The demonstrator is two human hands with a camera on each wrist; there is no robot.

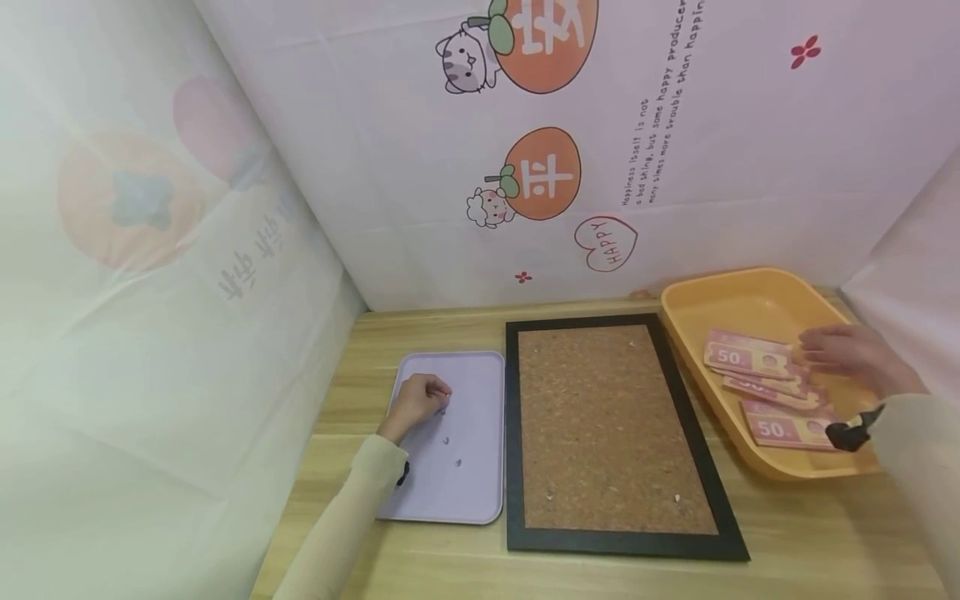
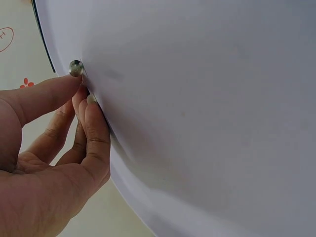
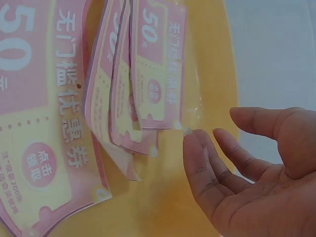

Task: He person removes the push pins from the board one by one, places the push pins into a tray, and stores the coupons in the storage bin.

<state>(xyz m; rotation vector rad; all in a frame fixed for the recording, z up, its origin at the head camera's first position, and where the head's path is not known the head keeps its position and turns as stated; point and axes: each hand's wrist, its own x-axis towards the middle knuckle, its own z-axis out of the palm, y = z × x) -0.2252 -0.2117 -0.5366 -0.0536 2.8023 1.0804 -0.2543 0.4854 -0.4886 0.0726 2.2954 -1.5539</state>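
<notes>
My left hand [image 1: 420, 404] is over the lilac tray [image 1: 480, 492] and pinches a small shiny metal thumbtack [image 2: 76, 68] between thumb and fingertips. Several more thumbtacks [image 1: 446, 440] lie on the tray beside and below the hand. On the right, my right hand [image 1: 847, 354] reaches into the yellow basin [image 1: 750, 300], its fingers loosely bent and holding nothing. Close by its fingertips are pink and yellow paper coupons [image 3: 160, 64] printed with 50, lying in overlapping stacks.
A cork board [image 1: 607, 433] with a black frame lies between tray and basin, with small pins [image 1: 677, 498] near its corners. All stand on a wooden tabletop [image 1: 420, 558]. White printed cloth [image 1: 405, 167] hangs behind and along both sides.
</notes>
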